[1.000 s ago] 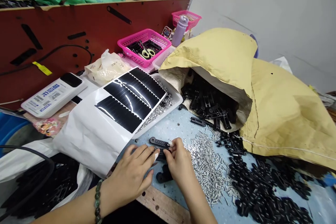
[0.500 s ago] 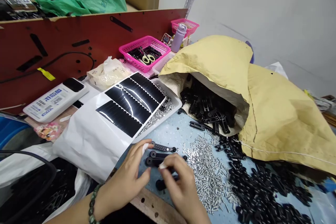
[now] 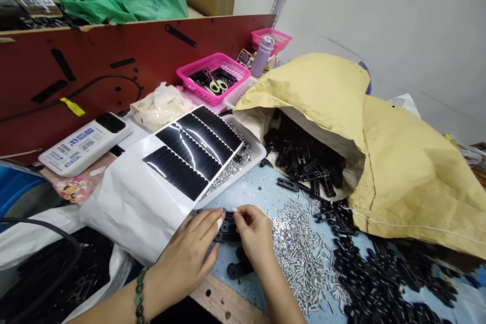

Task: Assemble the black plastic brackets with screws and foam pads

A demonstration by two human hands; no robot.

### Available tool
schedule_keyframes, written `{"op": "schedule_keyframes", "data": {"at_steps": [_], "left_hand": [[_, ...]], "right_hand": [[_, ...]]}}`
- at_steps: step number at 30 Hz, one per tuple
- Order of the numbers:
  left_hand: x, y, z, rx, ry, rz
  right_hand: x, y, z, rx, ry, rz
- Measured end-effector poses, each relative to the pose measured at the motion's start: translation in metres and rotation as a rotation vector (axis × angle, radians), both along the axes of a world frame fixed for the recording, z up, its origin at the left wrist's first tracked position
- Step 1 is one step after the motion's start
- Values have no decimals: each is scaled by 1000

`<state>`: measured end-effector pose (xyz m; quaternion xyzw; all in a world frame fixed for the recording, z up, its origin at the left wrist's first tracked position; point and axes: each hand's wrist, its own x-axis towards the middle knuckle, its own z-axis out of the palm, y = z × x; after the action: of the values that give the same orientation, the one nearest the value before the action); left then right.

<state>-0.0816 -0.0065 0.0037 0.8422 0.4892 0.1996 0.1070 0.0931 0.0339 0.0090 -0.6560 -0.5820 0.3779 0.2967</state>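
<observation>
My left hand (image 3: 192, 245), with a bracelet of dark green beads (image 3: 139, 291), lies with its fingers stretched out over black plastic arms (image 3: 227, 233) on the blue tabletop. White wrapping shows on one of its fingers. My right hand (image 3: 253, 230) is closed in a pinch at the far black arm, its fingertips close to my left fingertips. What sits in the pinch is too small to make out. Another black part (image 3: 238, 269) lies below my right hand. Beside that hand spreads a heap of silver screws (image 3: 304, 258), with small nuts (image 3: 283, 228) along its near left side.
Two yellow paper sacks (image 3: 315, 86) stand at the right, one spilling black parts (image 3: 304, 162). More black parts (image 3: 379, 278) are piled at front right. A sheet of black strips (image 3: 197, 147) overlaps a white tray (image 3: 258, 154) of small metal pieces. Behind are a pink basket (image 3: 184, 78) and a bottle (image 3: 261, 58).
My right hand has moved up and away from me to the far black arm, into a pinch. My left fingers have come down over the arms. The view has shifted slightly.
</observation>
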Motion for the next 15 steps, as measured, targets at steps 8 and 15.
{"op": "schedule_keyframes", "data": {"at_steps": [8,15], "left_hand": [[8,6,3,42,-40,19],[7,8,5,-21,-41,-2]], "right_hand": [[-7,7,7,12,-312,119],[43,-21,30,238,-495,143]]}}
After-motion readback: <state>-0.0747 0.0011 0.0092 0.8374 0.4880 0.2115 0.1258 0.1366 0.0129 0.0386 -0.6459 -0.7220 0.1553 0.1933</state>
